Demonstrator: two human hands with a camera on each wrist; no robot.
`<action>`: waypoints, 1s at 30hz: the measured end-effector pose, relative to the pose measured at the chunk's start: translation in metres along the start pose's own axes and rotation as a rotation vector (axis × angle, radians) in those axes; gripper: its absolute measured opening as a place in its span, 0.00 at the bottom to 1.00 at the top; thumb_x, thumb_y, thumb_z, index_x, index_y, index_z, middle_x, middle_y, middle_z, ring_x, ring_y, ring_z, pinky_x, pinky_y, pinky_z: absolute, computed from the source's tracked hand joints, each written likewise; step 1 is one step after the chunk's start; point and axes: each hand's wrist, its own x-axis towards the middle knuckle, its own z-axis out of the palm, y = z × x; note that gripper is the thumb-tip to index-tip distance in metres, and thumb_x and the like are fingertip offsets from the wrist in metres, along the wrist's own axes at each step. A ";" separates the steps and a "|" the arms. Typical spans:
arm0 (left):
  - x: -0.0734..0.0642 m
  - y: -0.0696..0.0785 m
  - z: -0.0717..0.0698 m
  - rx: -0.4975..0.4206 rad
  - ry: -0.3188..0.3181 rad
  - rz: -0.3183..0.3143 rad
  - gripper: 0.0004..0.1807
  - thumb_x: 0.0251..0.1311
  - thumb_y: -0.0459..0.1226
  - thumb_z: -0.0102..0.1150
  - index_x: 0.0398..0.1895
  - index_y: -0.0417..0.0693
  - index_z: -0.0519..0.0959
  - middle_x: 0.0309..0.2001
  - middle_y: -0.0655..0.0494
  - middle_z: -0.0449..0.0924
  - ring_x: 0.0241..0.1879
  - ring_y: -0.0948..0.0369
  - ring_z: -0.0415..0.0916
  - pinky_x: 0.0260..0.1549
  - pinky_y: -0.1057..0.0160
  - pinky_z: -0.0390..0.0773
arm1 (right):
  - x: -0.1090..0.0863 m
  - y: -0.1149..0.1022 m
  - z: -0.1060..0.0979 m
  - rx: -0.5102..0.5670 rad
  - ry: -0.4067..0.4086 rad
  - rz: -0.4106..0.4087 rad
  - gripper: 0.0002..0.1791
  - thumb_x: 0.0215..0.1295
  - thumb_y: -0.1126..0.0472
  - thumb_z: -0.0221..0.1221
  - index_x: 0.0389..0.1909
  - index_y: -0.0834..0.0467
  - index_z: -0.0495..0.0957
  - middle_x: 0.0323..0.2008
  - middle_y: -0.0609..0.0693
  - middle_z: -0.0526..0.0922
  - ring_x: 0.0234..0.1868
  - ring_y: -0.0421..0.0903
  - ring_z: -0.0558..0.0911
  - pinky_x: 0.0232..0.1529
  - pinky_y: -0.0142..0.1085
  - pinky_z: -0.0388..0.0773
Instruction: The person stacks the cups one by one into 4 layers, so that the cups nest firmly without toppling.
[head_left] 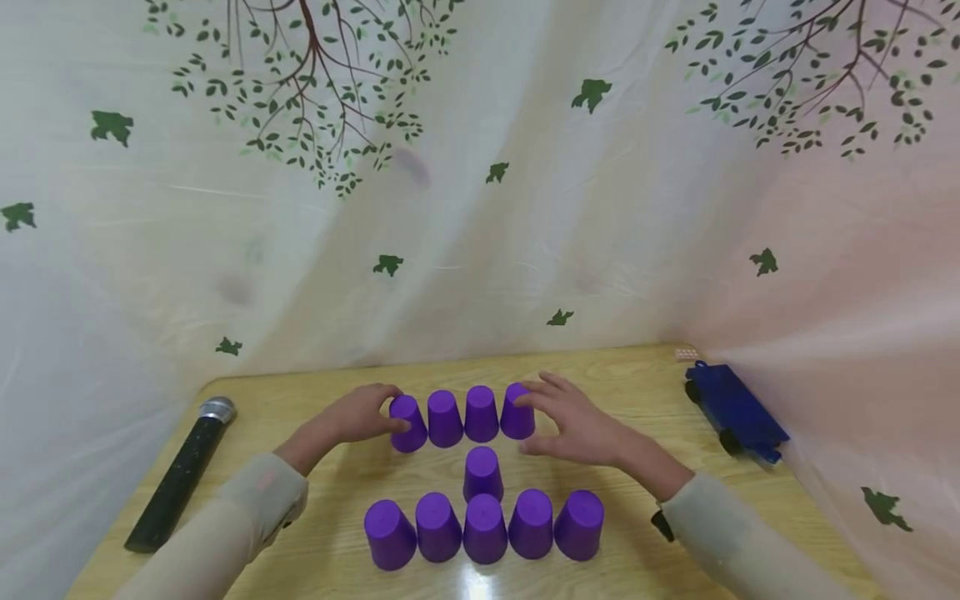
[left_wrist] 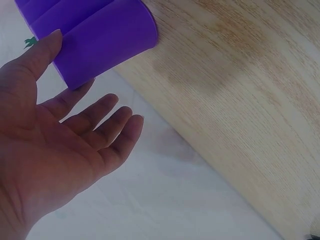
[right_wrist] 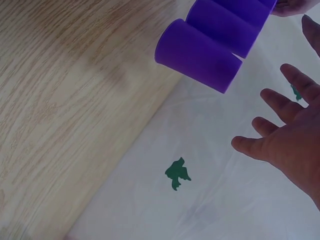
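Observation:
Purple cups stand upside down on the table in two rows, with a single cup (head_left: 482,475) between the rows. My left hand (head_left: 366,414) pinches the leftmost cup (head_left: 407,423) of the back row near its base, thumb on one side and index finger on the other. In the left wrist view that cup (left_wrist: 110,42) leans across the thumb and index finger while the other fingers spread away. My right hand (head_left: 573,419) is beside the rightmost back cup (head_left: 517,412), fingers spread. The right wrist view shows a gap between those fingers and the end cup (right_wrist: 197,56).
Several more cups form the front row (head_left: 485,529), close to the middle cup. A black microphone (head_left: 180,475) lies at the table's left edge, and a blue toy cart (head_left: 735,412) sits at the right. A leaf-patterned curtain (head_left: 465,225) hangs behind the wooden table (head_left: 630,383).

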 end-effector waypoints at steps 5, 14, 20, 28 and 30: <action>-0.001 0.000 -0.001 -0.003 -0.007 -0.012 0.30 0.58 0.49 0.68 0.57 0.37 0.78 0.53 0.42 0.82 0.57 0.42 0.77 0.58 0.44 0.76 | 0.001 -0.007 0.001 0.007 -0.010 -0.012 0.32 0.61 0.44 0.67 0.62 0.55 0.76 0.72 0.61 0.68 0.77 0.69 0.53 0.72 0.70 0.51; -0.002 -0.002 -0.002 -0.016 0.003 -0.017 0.30 0.58 0.49 0.69 0.56 0.37 0.78 0.53 0.42 0.82 0.57 0.42 0.77 0.59 0.44 0.76 | 0.011 -0.014 0.017 -0.114 -0.083 -0.166 0.28 0.61 0.47 0.68 0.60 0.52 0.79 0.69 0.63 0.71 0.75 0.69 0.58 0.72 0.68 0.55; 0.000 -0.004 0.002 -0.013 -0.007 -0.013 0.30 0.59 0.50 0.67 0.57 0.37 0.77 0.53 0.42 0.82 0.58 0.42 0.77 0.59 0.44 0.76 | 0.019 -0.024 0.024 -0.166 -0.122 -0.182 0.28 0.61 0.43 0.67 0.59 0.51 0.80 0.71 0.60 0.70 0.75 0.68 0.58 0.73 0.67 0.54; 0.000 -0.005 0.002 -0.023 0.002 -0.007 0.30 0.58 0.50 0.68 0.56 0.38 0.78 0.53 0.43 0.82 0.58 0.42 0.77 0.59 0.44 0.76 | 0.027 -0.033 0.028 -0.208 -0.196 -0.191 0.29 0.62 0.42 0.66 0.61 0.52 0.79 0.73 0.61 0.66 0.77 0.69 0.54 0.74 0.67 0.51; 0.000 -0.006 0.002 -0.020 0.004 -0.003 0.30 0.58 0.50 0.68 0.56 0.38 0.78 0.53 0.43 0.82 0.58 0.42 0.77 0.58 0.44 0.76 | 0.029 -0.034 0.029 -0.218 -0.198 -0.190 0.29 0.62 0.42 0.66 0.61 0.51 0.79 0.73 0.61 0.67 0.77 0.68 0.54 0.74 0.66 0.51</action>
